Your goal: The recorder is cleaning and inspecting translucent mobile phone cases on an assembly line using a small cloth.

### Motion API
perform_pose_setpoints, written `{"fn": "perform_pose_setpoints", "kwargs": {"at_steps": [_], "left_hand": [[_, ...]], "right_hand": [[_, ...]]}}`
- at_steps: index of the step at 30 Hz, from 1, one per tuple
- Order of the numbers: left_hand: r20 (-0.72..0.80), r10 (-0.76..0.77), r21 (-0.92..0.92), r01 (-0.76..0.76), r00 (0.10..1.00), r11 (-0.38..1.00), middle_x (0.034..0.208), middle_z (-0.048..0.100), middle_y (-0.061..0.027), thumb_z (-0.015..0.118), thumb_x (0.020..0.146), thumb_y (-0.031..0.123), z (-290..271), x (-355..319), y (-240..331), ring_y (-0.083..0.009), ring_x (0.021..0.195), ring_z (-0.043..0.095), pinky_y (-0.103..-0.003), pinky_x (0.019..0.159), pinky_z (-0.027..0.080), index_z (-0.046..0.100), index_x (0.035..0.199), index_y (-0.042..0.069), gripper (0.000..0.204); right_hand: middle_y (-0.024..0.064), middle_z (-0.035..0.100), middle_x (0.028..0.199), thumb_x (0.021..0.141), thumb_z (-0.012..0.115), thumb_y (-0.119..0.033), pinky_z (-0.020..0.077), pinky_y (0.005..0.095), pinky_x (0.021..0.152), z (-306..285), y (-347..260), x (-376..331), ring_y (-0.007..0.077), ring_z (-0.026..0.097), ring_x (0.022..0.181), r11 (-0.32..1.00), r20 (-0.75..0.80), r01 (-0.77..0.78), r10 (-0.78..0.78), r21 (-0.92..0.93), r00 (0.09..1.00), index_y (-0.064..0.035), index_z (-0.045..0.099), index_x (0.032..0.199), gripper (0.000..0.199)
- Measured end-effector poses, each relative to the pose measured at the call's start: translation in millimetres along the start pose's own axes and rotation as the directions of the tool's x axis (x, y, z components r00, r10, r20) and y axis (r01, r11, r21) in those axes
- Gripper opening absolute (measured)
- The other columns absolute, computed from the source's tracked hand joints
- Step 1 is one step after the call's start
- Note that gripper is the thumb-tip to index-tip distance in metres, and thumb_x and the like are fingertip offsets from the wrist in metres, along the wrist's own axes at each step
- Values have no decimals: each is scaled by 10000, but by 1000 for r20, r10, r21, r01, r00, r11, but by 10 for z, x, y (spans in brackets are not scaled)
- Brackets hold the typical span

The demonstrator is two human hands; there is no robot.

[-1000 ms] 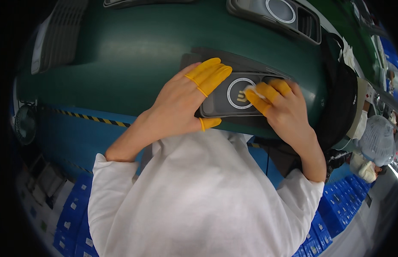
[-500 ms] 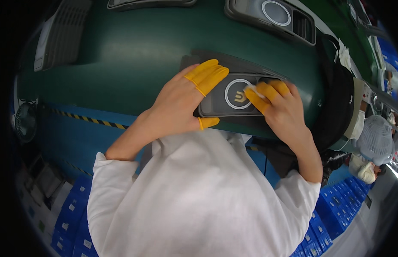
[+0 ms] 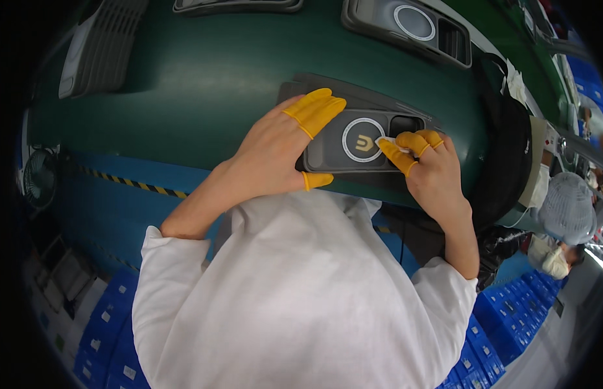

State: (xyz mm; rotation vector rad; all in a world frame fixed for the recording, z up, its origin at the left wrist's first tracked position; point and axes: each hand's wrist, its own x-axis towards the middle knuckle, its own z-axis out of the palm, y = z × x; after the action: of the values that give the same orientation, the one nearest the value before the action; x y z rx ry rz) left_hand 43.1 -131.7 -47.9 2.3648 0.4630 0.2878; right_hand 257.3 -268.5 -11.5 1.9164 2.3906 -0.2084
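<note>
A grey phone case (image 3: 329, 148) lies in front of me, a white ring (image 3: 346, 150) and a gold mark (image 3: 364, 143) on its back and a dark camera opening at its right end. My left hand (image 3: 273, 148) steadies its left end, yellow-covered fingers along the far side and thumb at the near edge. My right hand (image 3: 429, 165), also in yellow finger cots, pinches a small white wipe (image 3: 382, 140) whose tip touches the ring's right side. Most of that wipe is hidden by the fingers. Under the case is a dark flat mat (image 3: 300, 84).
Another grey case (image 3: 369, 19) sits at the far right of the green table (image 3: 204, 78); a row of cases (image 3: 97, 58) stands at the far left. A black bag (image 3: 512, 149) hangs over the right edge. Beyond it is a white fan (image 3: 566, 206).
My right hand has drawn back slightly toward me, uncovering the camera opening. The wipe has come down onto the right of the ring. My left hand keeps its hold.
</note>
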Motion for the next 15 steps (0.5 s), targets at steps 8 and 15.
{"fn": "perform_pose_setpoints", "kwargs": {"at_steps": [8,15], "left_hand": [[-129,-88,-312,44,988,949,1227,465,-108,774,530,218,-115,-129,74,-308,1099,459,-375,940,353,412,1241,97,808],[-269,60,-249,-130,961,960,1233,452,-105,788,527,192,-342,-94,232,-290,1112,455,-362,934,364,380,1267,93,851]], "right_hand": [[151,548,1109,836,534,-20,441,319,869,494,378,-666,214,552,980,364,-415,223,870,904,266,61,508,1135,311],[87,569,1059,799,553,42,406,246,866,584,105,-482,144,542,974,238,-267,127,905,963,332,35,581,1063,266]]}}
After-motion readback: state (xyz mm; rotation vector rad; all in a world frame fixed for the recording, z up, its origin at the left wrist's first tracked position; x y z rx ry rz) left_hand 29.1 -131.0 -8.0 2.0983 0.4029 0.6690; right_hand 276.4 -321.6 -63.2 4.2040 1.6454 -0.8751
